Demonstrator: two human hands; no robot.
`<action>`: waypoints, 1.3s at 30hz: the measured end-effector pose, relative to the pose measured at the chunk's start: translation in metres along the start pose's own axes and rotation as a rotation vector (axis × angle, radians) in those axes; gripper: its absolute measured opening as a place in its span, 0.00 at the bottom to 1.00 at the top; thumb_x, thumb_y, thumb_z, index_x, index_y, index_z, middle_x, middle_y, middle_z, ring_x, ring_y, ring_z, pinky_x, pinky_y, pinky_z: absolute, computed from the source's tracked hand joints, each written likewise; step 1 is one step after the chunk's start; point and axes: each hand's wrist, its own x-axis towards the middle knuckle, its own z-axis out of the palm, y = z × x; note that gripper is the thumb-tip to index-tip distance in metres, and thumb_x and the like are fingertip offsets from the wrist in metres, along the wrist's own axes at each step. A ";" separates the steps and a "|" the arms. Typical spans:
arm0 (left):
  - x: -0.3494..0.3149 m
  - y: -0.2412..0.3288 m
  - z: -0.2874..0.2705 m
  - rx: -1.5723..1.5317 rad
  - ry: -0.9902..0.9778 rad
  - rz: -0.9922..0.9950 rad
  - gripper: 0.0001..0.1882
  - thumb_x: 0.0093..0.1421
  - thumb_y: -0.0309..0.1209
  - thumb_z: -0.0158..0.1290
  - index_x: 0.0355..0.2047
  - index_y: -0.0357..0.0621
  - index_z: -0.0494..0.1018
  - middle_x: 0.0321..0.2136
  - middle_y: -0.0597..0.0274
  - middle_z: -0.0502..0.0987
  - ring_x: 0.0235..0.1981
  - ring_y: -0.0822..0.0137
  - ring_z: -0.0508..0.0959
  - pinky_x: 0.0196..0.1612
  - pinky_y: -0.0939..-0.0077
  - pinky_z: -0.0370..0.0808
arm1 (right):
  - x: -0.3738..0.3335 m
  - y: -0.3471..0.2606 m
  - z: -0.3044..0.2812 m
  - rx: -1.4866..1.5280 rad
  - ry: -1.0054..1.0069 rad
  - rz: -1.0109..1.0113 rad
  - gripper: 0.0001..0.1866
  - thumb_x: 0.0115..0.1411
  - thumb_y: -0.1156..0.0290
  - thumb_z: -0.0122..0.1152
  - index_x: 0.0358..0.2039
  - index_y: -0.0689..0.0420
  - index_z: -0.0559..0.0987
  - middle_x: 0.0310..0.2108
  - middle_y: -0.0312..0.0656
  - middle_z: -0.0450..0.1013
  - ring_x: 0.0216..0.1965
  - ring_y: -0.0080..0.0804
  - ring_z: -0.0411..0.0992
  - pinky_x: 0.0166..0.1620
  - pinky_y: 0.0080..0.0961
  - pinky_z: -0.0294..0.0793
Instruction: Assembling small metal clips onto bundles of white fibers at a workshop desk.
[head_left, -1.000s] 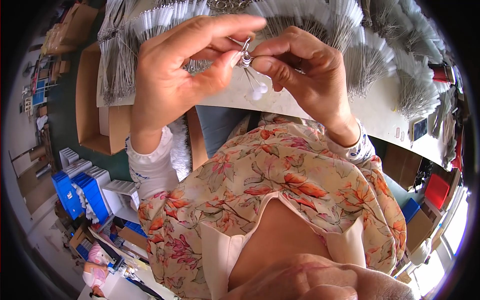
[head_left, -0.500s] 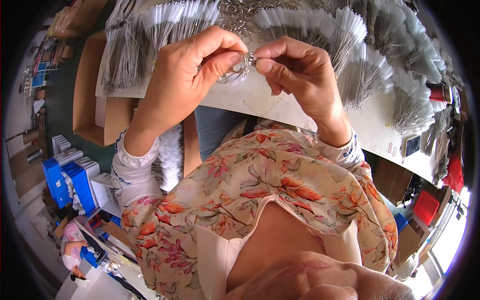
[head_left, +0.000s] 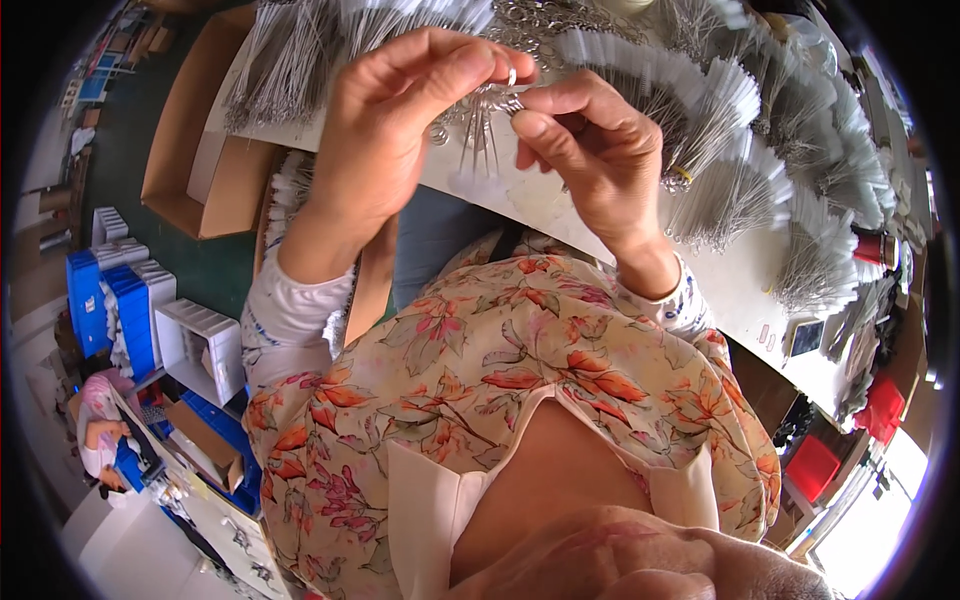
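Above the table's near edge, my left hand (head_left: 395,125) and my right hand (head_left: 600,135) face each other. Between them is a metal ring (head_left: 500,98), with several thin wire-stemmed brushes (head_left: 480,145) hanging below it, slightly blurred. My left thumb and fingers close on the ring's upper left side. My right thumb and forefinger pinch the cluster of wire loops at its right side, while the other right fingers curl in. A heap of loose metal rings (head_left: 525,35) lies on the table just beyond my hands.
Bundles of white-bristled wire brushes (head_left: 725,100) cover the far and right parts of the table (head_left: 730,275); another pile (head_left: 285,75) lies at the left. Beside the table's left edge stands an open cardboard box (head_left: 225,185). Blue bins (head_left: 125,310) and a seated person (head_left: 100,430) are farther left.
My left hand has risen a little and shifted right. The thin brushes now hang visibly below the ring. The whole view has shifted somewhat.
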 end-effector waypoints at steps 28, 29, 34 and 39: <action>-0.176 -0.195 -0.352 1.209 -0.090 -0.455 0.08 0.52 0.31 0.50 0.30 0.42 0.74 0.28 0.50 0.76 0.29 0.51 0.76 0.32 0.61 0.71 | -0.027 0.075 -0.012 -0.213 -0.050 0.455 0.06 0.55 0.78 0.58 0.34 0.66 0.76 0.28 0.37 0.73 0.28 0.19 0.69 0.36 0.15 0.68; -0.210 -0.223 -0.377 1.156 0.097 -0.463 0.09 0.51 0.31 0.50 0.30 0.40 0.76 0.29 0.50 0.77 0.30 0.55 0.77 0.34 0.65 0.72 | -0.027 0.076 -0.010 -0.199 -0.066 0.456 0.06 0.55 0.78 0.58 0.34 0.66 0.76 0.28 0.37 0.73 0.28 0.19 0.69 0.36 0.15 0.68; -0.236 -0.284 -0.349 0.832 0.724 -0.563 0.09 0.50 0.29 0.52 0.30 0.38 0.76 0.33 0.51 0.77 0.33 0.57 0.77 0.36 0.67 0.71 | -0.031 0.078 -0.022 -0.334 -0.034 0.548 0.06 0.54 0.79 0.58 0.33 0.66 0.76 0.28 0.37 0.73 0.29 0.20 0.70 0.35 0.15 0.69; -0.249 -0.250 -0.418 1.844 0.028 0.009 0.10 0.52 0.26 0.47 0.34 0.39 0.75 0.32 0.54 0.76 0.34 0.63 0.77 0.38 0.74 0.73 | -0.020 0.069 -0.025 -0.157 -0.058 0.503 0.06 0.54 0.79 0.58 0.33 0.66 0.76 0.28 0.38 0.73 0.29 0.20 0.70 0.34 0.16 0.70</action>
